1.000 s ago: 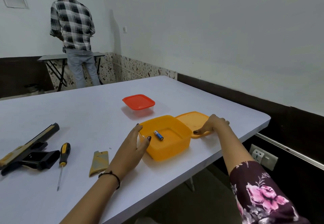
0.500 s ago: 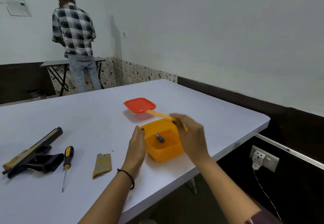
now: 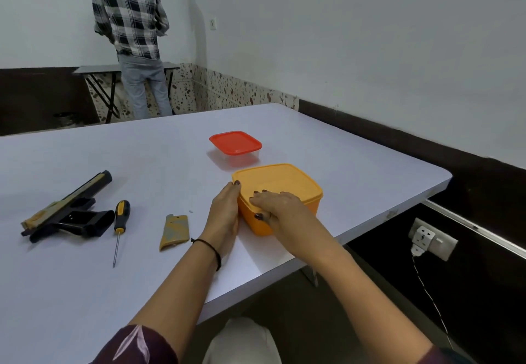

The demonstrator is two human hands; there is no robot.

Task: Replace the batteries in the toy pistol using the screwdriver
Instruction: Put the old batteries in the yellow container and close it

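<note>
White worktop; right hand presses orange lid, fingers flat; left hand, fingers straight, braces box. Best to seat corners evenly.

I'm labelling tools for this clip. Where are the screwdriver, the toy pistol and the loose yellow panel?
screwdriver (image 3: 122, 214): head view, on its handle.
toy pistol (image 3: 91, 221): head view, on its black grip.
yellow panel (image 3: 174, 229): head view, on its middle.

The orange container and its lid are showing smooth matt plastic. The screwdriver's metal shaft is lying on the smooth white table.
</note>
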